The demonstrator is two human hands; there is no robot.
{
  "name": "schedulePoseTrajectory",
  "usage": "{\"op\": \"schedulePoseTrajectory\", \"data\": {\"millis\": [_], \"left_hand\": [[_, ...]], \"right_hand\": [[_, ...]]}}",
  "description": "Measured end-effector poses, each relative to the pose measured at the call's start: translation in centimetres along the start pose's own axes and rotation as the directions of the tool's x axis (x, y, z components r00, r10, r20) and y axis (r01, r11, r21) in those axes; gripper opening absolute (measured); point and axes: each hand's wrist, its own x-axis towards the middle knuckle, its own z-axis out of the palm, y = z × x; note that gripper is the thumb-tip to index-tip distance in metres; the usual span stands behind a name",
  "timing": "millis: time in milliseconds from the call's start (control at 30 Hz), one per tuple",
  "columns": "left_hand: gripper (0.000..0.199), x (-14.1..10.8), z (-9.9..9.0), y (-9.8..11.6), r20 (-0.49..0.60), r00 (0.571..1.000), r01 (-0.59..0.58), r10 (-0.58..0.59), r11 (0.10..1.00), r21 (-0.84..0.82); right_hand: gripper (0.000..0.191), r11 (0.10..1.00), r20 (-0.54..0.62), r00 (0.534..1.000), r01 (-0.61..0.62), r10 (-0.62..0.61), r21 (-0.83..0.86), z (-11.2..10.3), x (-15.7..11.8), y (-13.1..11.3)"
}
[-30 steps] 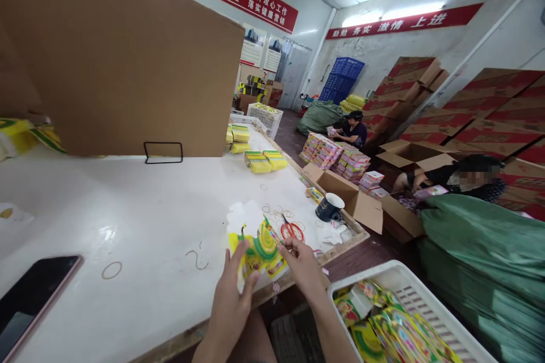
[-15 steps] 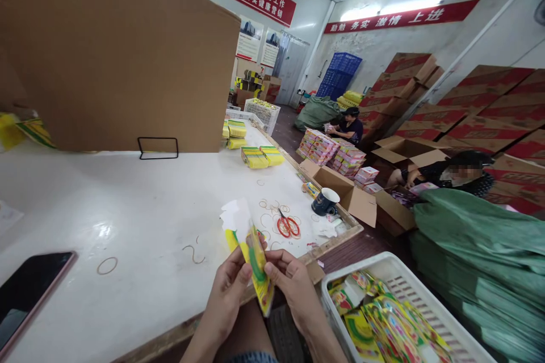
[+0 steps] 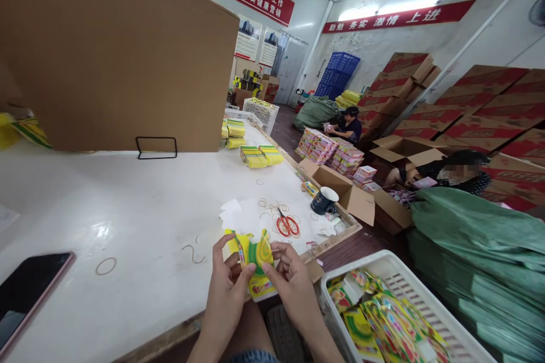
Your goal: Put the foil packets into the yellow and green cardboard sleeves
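Note:
A yellow and green printed packet (image 3: 259, 255) is held between both hands above the table's front edge. My left hand (image 3: 230, 283) grips its left side, with the thumb pressed on the front. On the right side, my right hand (image 3: 289, 275) pinches it between thumb and fingers. Torn white paper (image 3: 230, 214) lies on the table just beyond the packet. Red-handled scissors (image 3: 288, 224) rest to the right of it, among thin rubber bands (image 3: 272, 204).
A white basket (image 3: 385, 258) of similar packets stands at lower right. On the table (image 3: 140, 204) are a phone (image 3: 32, 295), a dark mug (image 3: 324, 201), yellow bundles (image 3: 260, 156) and a tall cardboard sheet (image 3: 128, 57). Two people (image 3: 351, 125) sit beyond, near cartons.
The packet has turned from a narrow, slanted view to its wide, open printed face. My left fingers have risen along its left side, and the white paper beyond shows more separately.

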Motion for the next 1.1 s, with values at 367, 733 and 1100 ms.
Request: {"op": "schedulePoseTrajectory", "data": {"millis": [367, 733, 1100], "left_hand": [[0.048, -0.9, -0.5, 0.5, 0.293, 0.948, 0.115, -0.120, 0.993, 0.034], [0.072, -0.7, 0.3, 0.6, 0.302, 0.939, 0.176, -0.161, 0.984, -0.022], [0.050, -0.6, 0.6, 0.2, 0.241, 0.961, 0.112, -0.135, 0.988, 0.106]], "right_hand": [[0.023, 0.997, 0.292, 0.954, 0.078, -0.067, -0.027, -3.4, 1.7, -2.9], [0.032, 0.981, 0.205, 0.960, 0.195, -0.190, -0.005, -3.5, 2.3, -2.3], [0.030, 0.954, 0.277, 0.961, 0.065, 0.020, -0.292, -3.9, 1.7, -3.0]]}}
